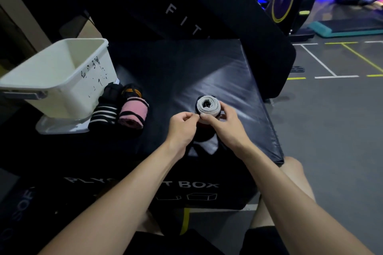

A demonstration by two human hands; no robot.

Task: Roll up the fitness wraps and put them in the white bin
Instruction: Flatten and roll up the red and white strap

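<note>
Fingers of the right hand (222,124) are curled round the lower side of a grey rolled wrap (207,105), which I see standing on end on the black plyo box (238,80), its spiral facing the camera. Thumb and forefinger of the left hand (182,125) are pinched together at the roll's near edge; I cannot tell whether they hold the wrap's loose end or only touch it. A dark length of wrap with white marking (204,145) lies flat between the wrists. To the left, three rolled wraps lie just beside the white bin (62,80): a black one with white stripes (105,109), a pink one (133,114) and a black one with orange stripes (132,91). I see nothing inside the part of the bin that shows. It stands on a pale lid (62,126).
</note>
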